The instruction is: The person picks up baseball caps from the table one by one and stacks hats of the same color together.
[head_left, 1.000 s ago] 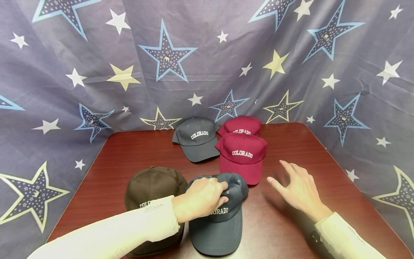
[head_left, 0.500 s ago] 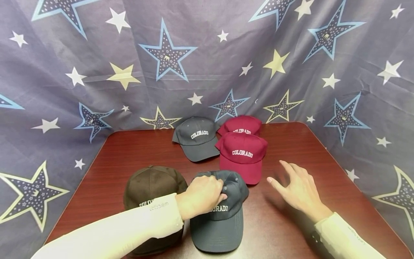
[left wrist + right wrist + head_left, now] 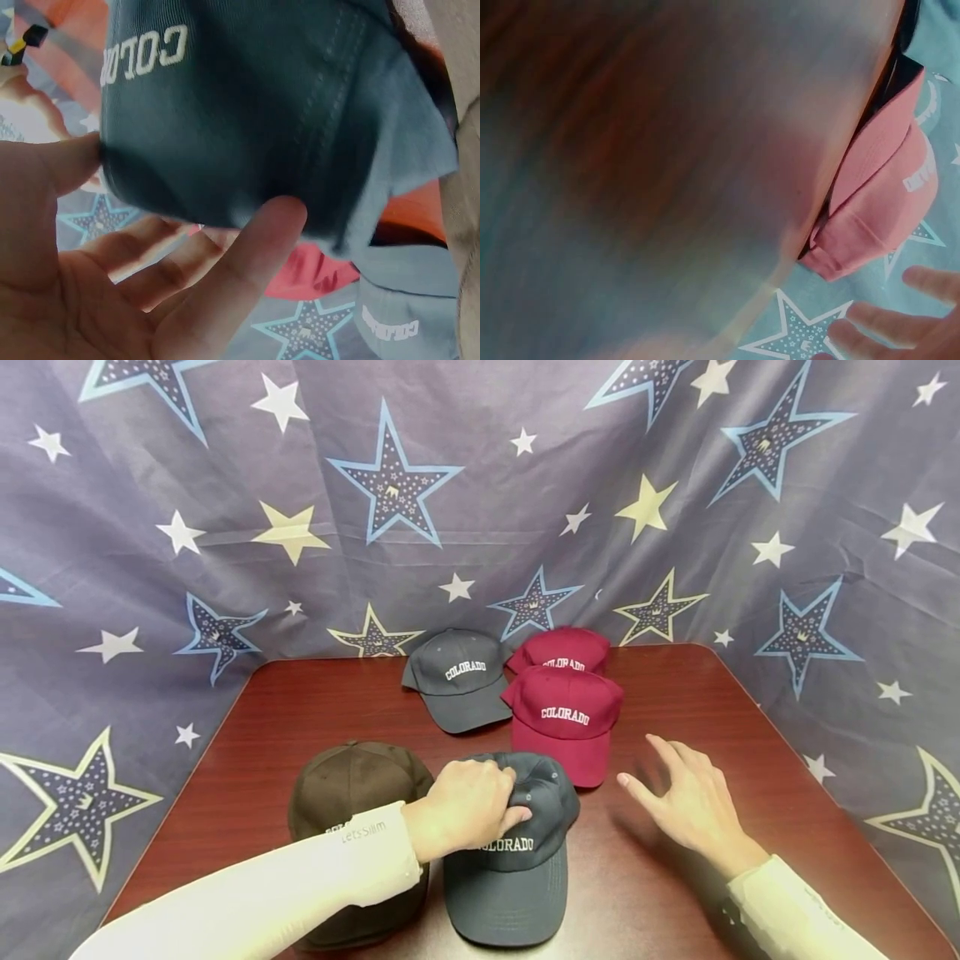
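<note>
A dark blue cloth printed with stars (image 3: 465,485) hung behind and around a reddish-brown wooden table (image 3: 315,710), and caps lay scattered over the top. At the near edge, a grey cap lettered COLORADO (image 3: 517,852) sat with its brim pointing toward the person, so its long axis ran from crown at the far end to brim at the near end. The left hand (image 3: 468,806) came across from the left and had its fingers curled over the crown, pinching the fabric there; the left wrist view showed the thumb (image 3: 60,161) and a fingertip (image 3: 274,221) pressed against the cloth. That hand was plainly the nearer one, already on the cap, with the brim lying below and to the right of the grip. The right hand (image 3: 693,802) hovered over bare wood well to the right, fingers spread and loose, holding nothing. A brown cap (image 3: 352,785) lay just beside the grey one on its left, partly under the white sleeve (image 3: 300,881). Farther back lay another grey cap (image 3: 457,681) and two maroon caps (image 3: 564,714), one behind the other.
</note>
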The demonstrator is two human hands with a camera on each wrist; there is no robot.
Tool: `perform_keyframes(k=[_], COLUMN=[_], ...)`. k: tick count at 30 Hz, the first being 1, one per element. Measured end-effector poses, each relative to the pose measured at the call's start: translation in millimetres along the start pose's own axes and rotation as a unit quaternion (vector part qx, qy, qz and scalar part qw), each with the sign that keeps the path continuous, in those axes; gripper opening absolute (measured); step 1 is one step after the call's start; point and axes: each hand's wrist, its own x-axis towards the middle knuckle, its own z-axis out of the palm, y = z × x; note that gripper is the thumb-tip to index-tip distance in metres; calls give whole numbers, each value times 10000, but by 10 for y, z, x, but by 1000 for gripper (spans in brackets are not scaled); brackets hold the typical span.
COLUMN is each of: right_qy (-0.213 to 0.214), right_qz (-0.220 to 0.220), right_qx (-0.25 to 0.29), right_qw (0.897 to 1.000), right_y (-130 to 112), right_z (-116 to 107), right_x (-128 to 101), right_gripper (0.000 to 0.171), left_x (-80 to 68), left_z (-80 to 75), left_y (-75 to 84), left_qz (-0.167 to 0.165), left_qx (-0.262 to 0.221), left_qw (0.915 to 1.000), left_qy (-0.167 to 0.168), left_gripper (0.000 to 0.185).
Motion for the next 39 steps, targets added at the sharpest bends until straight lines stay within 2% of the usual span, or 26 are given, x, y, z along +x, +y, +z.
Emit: perform_keyframes(k=[5, 11, 16, 26, 39], right_qy=[48, 24, -32, -6, -129], right_qz=[-59, -74, -68, -121, -101], right_qx=[26, 40, 16, 21, 22], right_qw=[10000, 10000, 10000, 9999, 9999], right_y=[2, 7, 14, -1, 3], right_z=[4, 13, 18, 8, -10], right_x=[-8, -16, -27, -26, -15], right_gripper=[75, 75, 75, 75, 77], left_x=[31, 89, 143, 321, 710], left_z=[-88, -158, -207, -226, -112], left_y=[-96, -305, -478, -750, -1052], left_qz=[-329, -632, -824, -1291, -1752], left_qx=[-252, -641, -760, -768, -657], left_qw=[9991, 9948, 9915, 9866, 9808], left_qy=[-3, 483, 655, 630, 545], left_gripper=[53, 47, 47, 54, 72])
